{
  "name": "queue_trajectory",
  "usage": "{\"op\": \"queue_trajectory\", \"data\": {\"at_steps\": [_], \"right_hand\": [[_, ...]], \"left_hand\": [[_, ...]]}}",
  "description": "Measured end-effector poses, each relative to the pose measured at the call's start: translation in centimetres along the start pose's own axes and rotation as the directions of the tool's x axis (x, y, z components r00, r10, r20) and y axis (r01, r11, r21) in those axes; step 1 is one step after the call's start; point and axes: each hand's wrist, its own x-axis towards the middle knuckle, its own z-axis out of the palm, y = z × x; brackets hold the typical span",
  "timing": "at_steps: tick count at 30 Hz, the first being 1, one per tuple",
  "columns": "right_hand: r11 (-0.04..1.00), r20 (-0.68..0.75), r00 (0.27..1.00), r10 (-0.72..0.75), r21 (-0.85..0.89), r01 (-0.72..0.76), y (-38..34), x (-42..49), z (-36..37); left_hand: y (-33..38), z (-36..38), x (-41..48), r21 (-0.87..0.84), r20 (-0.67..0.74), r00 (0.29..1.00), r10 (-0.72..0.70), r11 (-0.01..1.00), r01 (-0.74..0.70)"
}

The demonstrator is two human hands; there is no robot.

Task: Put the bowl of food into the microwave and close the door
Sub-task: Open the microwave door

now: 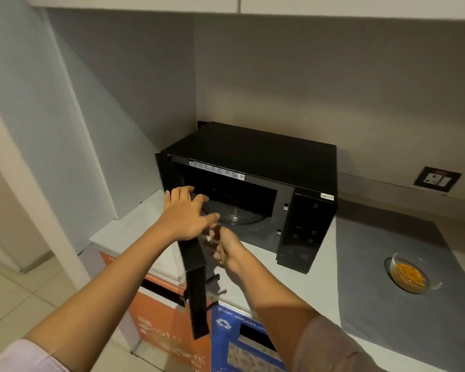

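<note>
The left hand (184,214) lies spread flat over the top edge of the open microwave door (196,288), gripping nothing. The right hand (227,249) curls loosely just beside the door; whether it touches is unclear. The bowl of food (408,272) sits on the grey mat (387,304), well right of the microwave (253,162).

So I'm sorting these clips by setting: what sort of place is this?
Most likely a kitchen or pantry corner. A black microwave stands open on a counter, a glass bowl of food sits on it, wall cabinets hang above, and recycling bins stand below.

left sleeve (24,355): pale pink, pushed up | right sleeve (330,347): dusty mauve, pushed up | forearms and hands bare
</note>
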Motion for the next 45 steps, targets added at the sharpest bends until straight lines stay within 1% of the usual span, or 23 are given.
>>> {"op": "queue_trajectory", "data": {"at_steps": [1,3,5,8,10,12,14,16,19,22,24,27,29,33,36,38,40,42,44,45], "right_hand": [[0.998,0.050,0.997,-0.055,0.005,0.055,-0.7,0.5,1.4],[0.985,0.109,0.980,-0.166,-0.020,0.169,-2.5,0.2,4.5],[0.954,0.128,0.950,-0.284,-0.060,0.294,-3.8,-0.1,7.2],[0.836,0.187,0.846,-0.499,-0.154,0.527,-4.7,-0.1,10.6],[0.765,0.231,0.788,-0.571,-0.198,0.613,-4.7,0.3,12.3],[0.695,0.270,0.770,-0.577,-0.333,0.638,-4.6,1.2,13.5],[0.567,0.315,0.754,-0.576,-0.510,0.646,-4.4,2.1,14.6],[0.428,0.357,0.728,-0.585,-0.627,0.651,-4.1,2.6,15.2],[0.285,0.390,0.693,-0.607,-0.706,0.648,-3.7,3.1,16.3],[0.223,0.407,0.688,-0.600,-0.741,0.633,-3.6,3.7,17.6],[0.205,0.416,0.687,-0.596,-0.749,0.631,-3.6,4.1,18.2],[0.176,0.420,0.669,-0.613,-0.753,0.634,-3.5,4.5,18.4],[0.164,0.423,0.671,-0.609,-0.761,0.628,-3.4,4.6,18.4],[0.218,0.423,0.701,-0.574,-0.747,0.628,-3.5,4.5,18.2],[0.244,0.430,0.701,-0.569,-0.726,0.643,-3.3,4.4,17.4],[0.263,0.417,0.702,-0.578,-0.719,0.643,-2.9,4.3,16.5],[0.327,0.370,0.721,-0.586,-0.706,0.628,-2.4,4.1,15.6],[0.406,0.296,0.745,-0.598,-0.690,0.599,-1.8,3.8,14.5],[0.475,0.218,0.762,-0.609,-0.670,0.571,-1.1,3.4,13.1],[0.501,0.180,0.769,-0.614,-0.664,0.555,-0.8,3.1,12.3]], "left_hand": [[-1.2,-0.3,-0.5,0.024,0.033,0.999,0.018,1.000,-0.019],[-3.4,-0.8,-1.5,0.020,0.064,0.997,0.036,0.999,-0.037],[-5.5,-1.4,-2.2,0.028,0.081,0.996,0.031,0.999,-0.034],[-8.7,-2.4,-3.1,0.074,0.127,0.990,0.064,0.995,-0.073],[-10.9,-3.1,-3.5,0.099,0.173,0.979,0.112,0.987,-0.130],[-13.0,-3.8,-3.8,0.109,0.206,0.968,0.142,0.980,-0.167],[-15.0,-4.3,-4.0,0.152,0.214,0.965,0.150,0.971,-0.184],[-16.4,-4.3,-4.0,0.221,0.181,0.971,0.155,0.956,-0.194],[-18.4,-4.1,-4.2,0.303,0.087,0.980,0.178,0.933,-0.196],[-20.6,-4.3,-4.1,0.392,0.054,0.977,0.205,0.896,-0.209],[-21.8,-4.7,-3.9,0.415,0.063,0.975,0.213,0.883,-0.220],[-22.5,-4.7,-3.5,0.395,0.048,0.970,0.240,0.887,-0.239],[-22.6,-4.4,-3.4,0.391,0.033,0.966,0.256,0.887,-0.248],[-22.6,-4.1,-3.3,0.435,0.009,0.963,0.269,0.866,-0.246],[-22.2,-3.5,-3.3,0.531,-0.024,0.958,0.286,0.815,-0.230],[-21.5,-2.8,-3.4,0.555,-0.064,0.951,0.303,0.803,-0.218],[-20.5,-1.9,-3.3,0.519,-0.090,0.941,0.327,0.822,-0.236],[-19.1,-0.7,-2.8,0.454,-0.091,0.923,0.375,0.840,-0.297],[-17.6,0.6,-1.8,0.336,-0.098,0.907,0.409,0.872,-0.357],[-16.8,1.3,-1.3,0.251,-0.100,0.903,0.419,0.888,-0.384]]}}
